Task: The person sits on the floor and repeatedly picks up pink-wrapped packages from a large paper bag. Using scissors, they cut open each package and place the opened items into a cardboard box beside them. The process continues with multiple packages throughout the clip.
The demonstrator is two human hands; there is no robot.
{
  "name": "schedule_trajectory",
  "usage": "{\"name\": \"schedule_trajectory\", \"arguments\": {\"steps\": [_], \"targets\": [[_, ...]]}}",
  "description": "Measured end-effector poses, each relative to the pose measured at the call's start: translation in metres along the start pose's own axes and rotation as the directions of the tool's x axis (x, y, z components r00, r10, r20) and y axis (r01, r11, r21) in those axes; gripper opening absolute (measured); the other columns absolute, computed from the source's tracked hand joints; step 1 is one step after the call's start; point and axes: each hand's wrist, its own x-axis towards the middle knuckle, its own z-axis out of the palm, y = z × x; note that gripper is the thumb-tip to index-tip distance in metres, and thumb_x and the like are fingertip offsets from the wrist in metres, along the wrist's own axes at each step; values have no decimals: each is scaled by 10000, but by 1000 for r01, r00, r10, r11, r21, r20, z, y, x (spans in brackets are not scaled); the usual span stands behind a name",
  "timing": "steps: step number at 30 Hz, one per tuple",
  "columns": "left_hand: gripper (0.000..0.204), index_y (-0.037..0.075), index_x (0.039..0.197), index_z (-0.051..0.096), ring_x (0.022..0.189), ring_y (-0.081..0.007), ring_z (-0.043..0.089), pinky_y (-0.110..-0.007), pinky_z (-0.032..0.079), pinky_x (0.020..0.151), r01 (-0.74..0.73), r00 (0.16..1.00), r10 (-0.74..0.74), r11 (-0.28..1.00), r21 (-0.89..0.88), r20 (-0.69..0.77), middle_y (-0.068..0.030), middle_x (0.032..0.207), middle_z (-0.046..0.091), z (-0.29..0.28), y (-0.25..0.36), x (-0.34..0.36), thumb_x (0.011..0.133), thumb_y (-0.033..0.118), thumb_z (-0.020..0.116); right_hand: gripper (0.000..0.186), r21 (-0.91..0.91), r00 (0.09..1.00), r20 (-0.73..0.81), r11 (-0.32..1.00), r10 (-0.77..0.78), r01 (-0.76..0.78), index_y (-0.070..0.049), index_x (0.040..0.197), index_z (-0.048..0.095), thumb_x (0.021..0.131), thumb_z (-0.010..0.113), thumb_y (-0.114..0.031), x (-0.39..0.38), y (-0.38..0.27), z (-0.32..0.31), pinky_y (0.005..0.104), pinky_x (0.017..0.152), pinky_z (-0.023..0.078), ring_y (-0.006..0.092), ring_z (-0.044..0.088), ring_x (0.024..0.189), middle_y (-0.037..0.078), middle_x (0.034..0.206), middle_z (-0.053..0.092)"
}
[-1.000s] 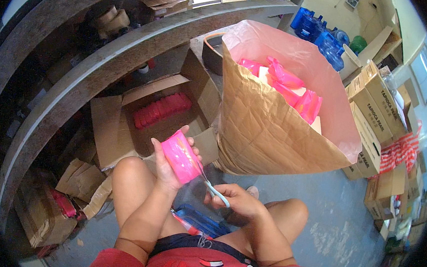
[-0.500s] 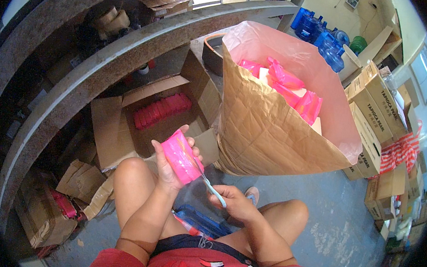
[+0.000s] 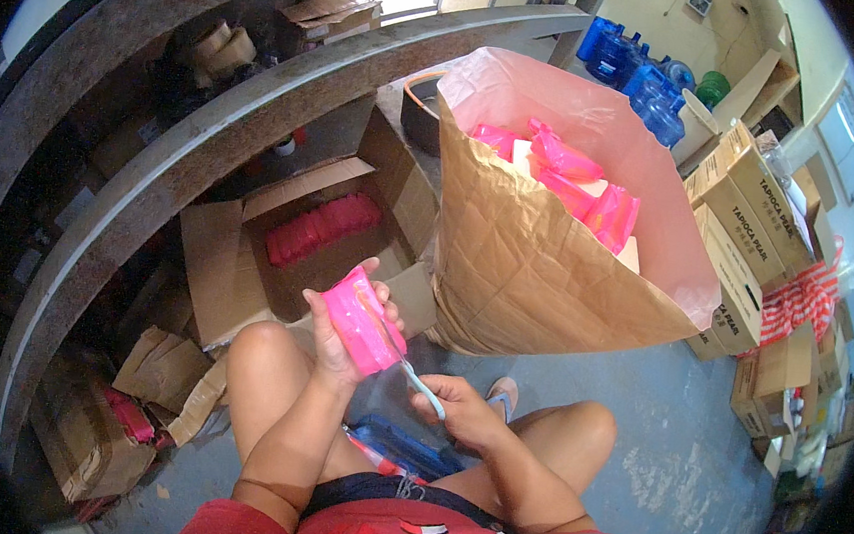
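My left hand (image 3: 336, 338) grips a bright pink plastic-wrapped packet (image 3: 366, 325) above my lap, fingers curled round its far side and thumb on its left. My right hand (image 3: 464, 411) is closed on scissors (image 3: 425, 388) with a pale blue handle. Their metal blades reach the packet's right edge; the far part of the blades is hard to make out. Beyond my hands stands a large brown paper sack (image 3: 537, 266), its mouth wide and its lining whitish. Inside it lie several pink packets (image 3: 568, 158) with pale blocks among them.
An open cardboard box (image 3: 209, 255) at the left holds a row of pink packets (image 3: 325, 229). A rusty metal rail (image 3: 208, 114) curves behind it. Torn cardboard (image 3: 160, 367) lies at lower left. Stacked cartons (image 3: 753, 207) and blue water bottles (image 3: 651, 94) stand at the right.
The packet and the scissors have shifted slightly downward. The right hand has moved a little left, and both hands keep their hold.
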Motion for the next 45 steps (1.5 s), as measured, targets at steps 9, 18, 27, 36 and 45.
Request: {"name": "schedule_trajectory", "arguments": {"steps": [9,18,27,36,45], "targets": [[989,78,1374,399,779,-209,574,-385,503,697,36,999,-37,999,25,18,-65,927,545,1,-5,-3,736,828,500,225,127,999,3,991,-51,51,-111,842,584,957,607,-303,2,2,2,208,523,275,25,356,595,-101,676,416],[1019,80,1385,374,791,-218,590,-400,511,713,28,993,-45,987,158,107,-72,935,548,-4,-7,-4,700,806,578,246,200,999,-41,980,-3,11,-110,803,584,956,611,-301,0,-1,8,211,509,278,26,355,573,-102,657,415],[1023,78,1389,359,813,-216,604,-392,522,719,51,992,-68,986,157,110,-78,936,552,-7,-9,-6,696,788,609,221,193,999,-40,981,-13,20,-105,839,605,949,621,-296,0,-1,7,203,508,284,26,367,571,-95,664,435],[1051,45,1373,358,768,-232,626,-375,549,679,67,976,-112,970,232,184,-90,915,566,-10,-20,-10,678,785,629,265,232,991,-132,971,-36,66,-104,797,578,940,634,-320,-1,-1,6,207,490,283,32,371,554,-83,643,431],[1053,45,1385,351,774,-217,633,-375,560,693,80,985,-130,924,374,111,-80,936,580,-24,-25,-18,683,780,626,285,316,991,-103,942,-81,110,-97,744,567,920,662,-299,-16,-23,-7,212,488,294,44,380,538,-68,635,452]]}}
